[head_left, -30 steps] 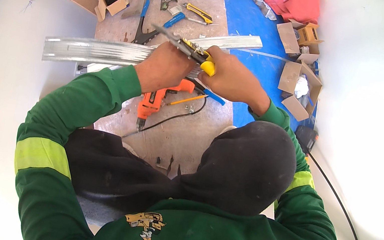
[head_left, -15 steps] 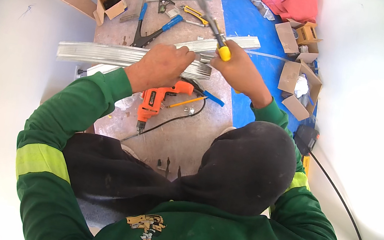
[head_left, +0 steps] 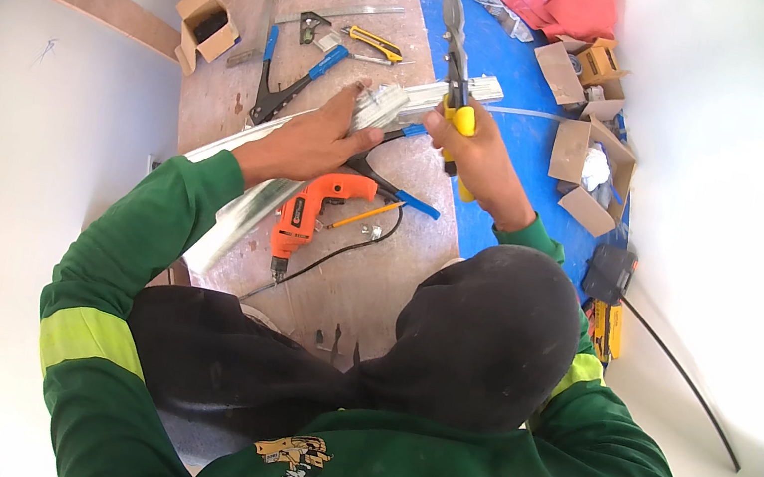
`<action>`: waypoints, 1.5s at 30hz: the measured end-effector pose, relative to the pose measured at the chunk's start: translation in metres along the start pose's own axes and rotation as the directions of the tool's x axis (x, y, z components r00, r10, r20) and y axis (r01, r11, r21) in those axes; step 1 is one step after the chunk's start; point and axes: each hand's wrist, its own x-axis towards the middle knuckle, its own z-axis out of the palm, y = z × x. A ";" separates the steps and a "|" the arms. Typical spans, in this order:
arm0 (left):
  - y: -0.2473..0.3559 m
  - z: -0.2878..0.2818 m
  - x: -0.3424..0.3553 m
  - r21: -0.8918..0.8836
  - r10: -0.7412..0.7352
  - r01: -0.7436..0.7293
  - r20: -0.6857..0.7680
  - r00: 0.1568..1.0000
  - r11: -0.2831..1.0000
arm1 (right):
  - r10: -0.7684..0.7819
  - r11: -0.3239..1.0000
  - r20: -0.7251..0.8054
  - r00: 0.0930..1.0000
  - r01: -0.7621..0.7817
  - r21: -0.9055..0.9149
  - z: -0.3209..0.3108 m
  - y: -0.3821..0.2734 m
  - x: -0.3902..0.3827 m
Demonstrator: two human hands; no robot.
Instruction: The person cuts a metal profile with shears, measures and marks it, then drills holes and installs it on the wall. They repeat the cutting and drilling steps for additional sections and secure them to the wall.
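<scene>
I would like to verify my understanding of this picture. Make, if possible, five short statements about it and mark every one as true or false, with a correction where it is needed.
1. The right hand holds snips with yellow handles. True.
2. The left hand holds the orange drill. False: it holds a silver metal channel; the orange drill lies on the brown board.
3. A yellow pencil lies beside the orange drill. True.
4. The red cloth lies to the left of the brown board. False: it lies to the right of it.
5. The snips' blades point down toward the person's knees. False: they point up, away from the person.
</scene>
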 end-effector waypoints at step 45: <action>-0.011 -0.042 -0.012 0.746 0.550 -0.451 0.136 0.824 0.490 | -0.304 0.903 -0.001 0.953 0.288 -0.318 0.034 0.030 0.015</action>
